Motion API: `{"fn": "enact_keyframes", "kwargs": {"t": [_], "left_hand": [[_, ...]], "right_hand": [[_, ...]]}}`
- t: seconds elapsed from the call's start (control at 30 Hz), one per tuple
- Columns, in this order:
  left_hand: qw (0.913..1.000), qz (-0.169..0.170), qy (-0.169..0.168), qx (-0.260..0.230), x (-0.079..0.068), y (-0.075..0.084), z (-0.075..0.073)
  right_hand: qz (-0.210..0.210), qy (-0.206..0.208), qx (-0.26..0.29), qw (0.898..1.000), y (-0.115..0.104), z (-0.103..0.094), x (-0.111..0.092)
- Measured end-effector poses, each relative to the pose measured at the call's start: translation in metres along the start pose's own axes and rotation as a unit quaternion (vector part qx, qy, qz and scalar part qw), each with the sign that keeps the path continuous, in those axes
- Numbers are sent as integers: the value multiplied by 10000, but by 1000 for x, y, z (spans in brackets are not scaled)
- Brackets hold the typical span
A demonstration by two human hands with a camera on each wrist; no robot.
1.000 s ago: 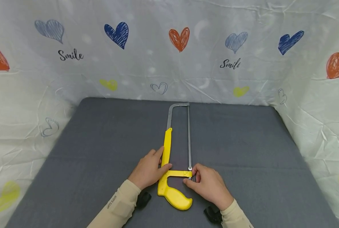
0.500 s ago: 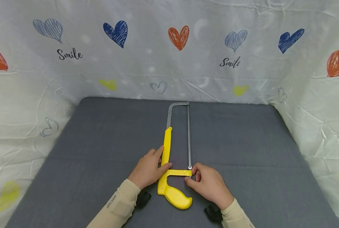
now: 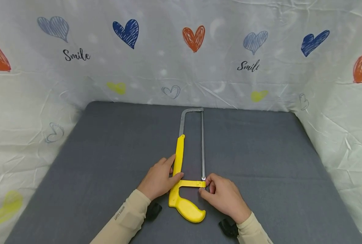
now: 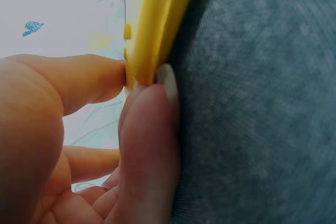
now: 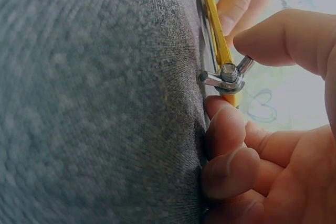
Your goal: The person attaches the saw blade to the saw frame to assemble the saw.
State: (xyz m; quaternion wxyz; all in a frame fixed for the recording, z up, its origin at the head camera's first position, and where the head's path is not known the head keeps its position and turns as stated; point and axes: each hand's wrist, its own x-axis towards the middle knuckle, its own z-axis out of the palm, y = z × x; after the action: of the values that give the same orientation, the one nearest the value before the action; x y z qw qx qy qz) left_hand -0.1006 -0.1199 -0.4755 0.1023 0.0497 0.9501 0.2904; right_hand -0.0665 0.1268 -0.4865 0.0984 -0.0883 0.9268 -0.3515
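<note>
A hacksaw (image 3: 177,159) with a yellow frame and handle and a silver front arm lies flat on the dark grey cloth, its handle toward me. My left hand (image 3: 158,179) holds the yellow frame between thumb and fingers, just above the crossbar; the left wrist view shows the frame's yellow edge (image 4: 149,30) between them. At the crossbar's right end is a silver wing nut (image 5: 228,80). My right hand (image 3: 226,196) has its thumb on one wing, with curled fingers beside the yellow end. From the head view the nut is mostly hidden by that hand.
Dark grey cloth (image 3: 260,145) covers the table. A pale curtain (image 3: 150,67) printed with hearts and "Smile" stands behind it and along both sides. Black straps (image 3: 228,227) sit at both wrists.
My right thumb has shifted slightly forward and right, over the wing nut's end. The left hand keeps its hold, the hacksaw stays in place, and the head view has tilted a little.
</note>
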Motion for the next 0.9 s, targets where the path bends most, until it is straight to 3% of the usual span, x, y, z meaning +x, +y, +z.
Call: {"fn": "enact_keyframes", "kwargs": {"t": [0.9], "left_hand": [[10000,-29,16,-50,3,0,0]], "right_hand": [[-121,95,-101,9998,2,-1,1]]}}
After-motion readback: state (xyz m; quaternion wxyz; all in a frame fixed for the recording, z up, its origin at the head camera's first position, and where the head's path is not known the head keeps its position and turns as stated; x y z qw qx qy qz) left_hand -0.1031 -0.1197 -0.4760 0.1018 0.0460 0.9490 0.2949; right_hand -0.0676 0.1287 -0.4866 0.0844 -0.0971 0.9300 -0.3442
